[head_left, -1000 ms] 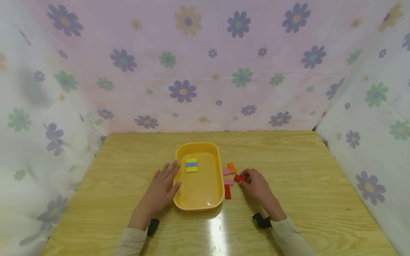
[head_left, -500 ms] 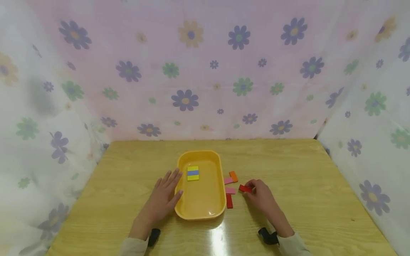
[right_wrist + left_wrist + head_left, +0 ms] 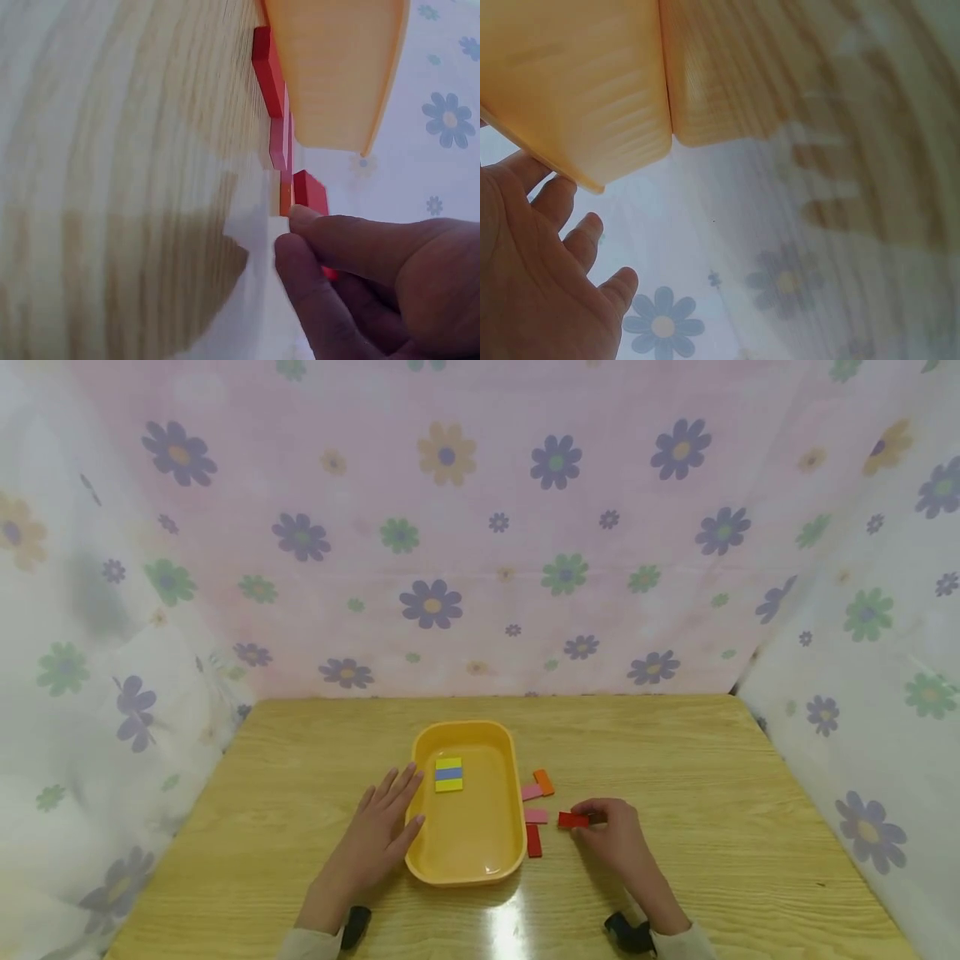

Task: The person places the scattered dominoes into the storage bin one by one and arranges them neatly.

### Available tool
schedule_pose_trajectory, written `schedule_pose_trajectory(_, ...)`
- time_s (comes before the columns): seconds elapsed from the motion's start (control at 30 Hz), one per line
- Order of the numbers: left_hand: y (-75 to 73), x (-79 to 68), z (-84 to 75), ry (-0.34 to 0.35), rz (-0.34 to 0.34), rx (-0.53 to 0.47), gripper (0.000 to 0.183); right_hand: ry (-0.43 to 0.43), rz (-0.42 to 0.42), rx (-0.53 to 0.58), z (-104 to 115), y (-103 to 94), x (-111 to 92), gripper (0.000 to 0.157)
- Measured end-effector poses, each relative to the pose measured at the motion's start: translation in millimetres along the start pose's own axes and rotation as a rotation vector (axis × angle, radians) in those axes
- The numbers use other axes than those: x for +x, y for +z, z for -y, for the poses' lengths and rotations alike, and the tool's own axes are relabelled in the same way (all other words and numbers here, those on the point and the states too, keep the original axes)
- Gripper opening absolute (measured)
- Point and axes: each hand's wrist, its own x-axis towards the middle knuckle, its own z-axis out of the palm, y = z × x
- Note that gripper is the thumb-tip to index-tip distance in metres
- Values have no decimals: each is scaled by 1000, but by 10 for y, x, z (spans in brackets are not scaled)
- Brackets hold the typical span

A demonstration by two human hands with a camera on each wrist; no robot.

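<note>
My right hand [image 3: 618, 843] pinches a small red block [image 3: 572, 820] between thumb and fingers, just right of the other blocks. In the right wrist view, this red block [image 3: 311, 192] shows beyond the fingertips, partly hidden by them. My left hand [image 3: 372, 837] rests with spread, straight fingers at the left rim of a yellow plastic tray [image 3: 480, 835]. From the left wrist view, the fingers lie along the tray's rim [image 3: 562, 174]. Inside the tray, toward its upper left, a blue block [image 3: 448, 774] sits between two yellow blocks [image 3: 448, 786], forming a square.
Along the tray's right side lie an orange block [image 3: 543, 782], a pink block [image 3: 532, 792] touching it, another pink block [image 3: 536, 817] and a red block [image 3: 534, 841]. All are on the wooden table [image 3: 675, 760]. A flowered cloth [image 3: 480, 543] surrounds the table's back and sides.
My right hand has drawn the red block a little right, away from the pink blocks, and turned it nearly level. My left hand stays at the tray. The head view has shifted slightly.
</note>
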Motion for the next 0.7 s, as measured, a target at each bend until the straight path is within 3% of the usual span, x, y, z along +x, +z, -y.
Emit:
schedule_pose_trajectory(0.43, 4, 1, 12, -9, 14, 3, 61, 99, 4, 195, -107, 7, -27, 20)
schedule_pose_trajectory(0.7, 14, -2, 9, 7, -13, 6, 60, 138, 50, 413, -115, 59, -50, 15)
